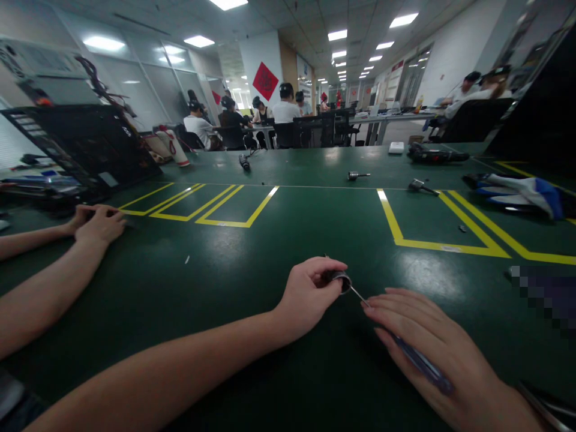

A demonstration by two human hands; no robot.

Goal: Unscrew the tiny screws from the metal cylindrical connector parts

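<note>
While your left hand (310,294) pinches the small, hollow, grey metal cylinder (346,281) over the green tabletop (315,231), brace it firmly; with your right hand (427,336) wrapped around the slim, purple-handled metal tool (423,363), steady its shaft at the open rim.

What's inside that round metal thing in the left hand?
A screwdriver reaches the open end of the metal cylinder; deeper inside can't be seen, hidden by shadow and the left hand.

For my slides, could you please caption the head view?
Left hand holds a round part; right hand, a slim tool.
</note>
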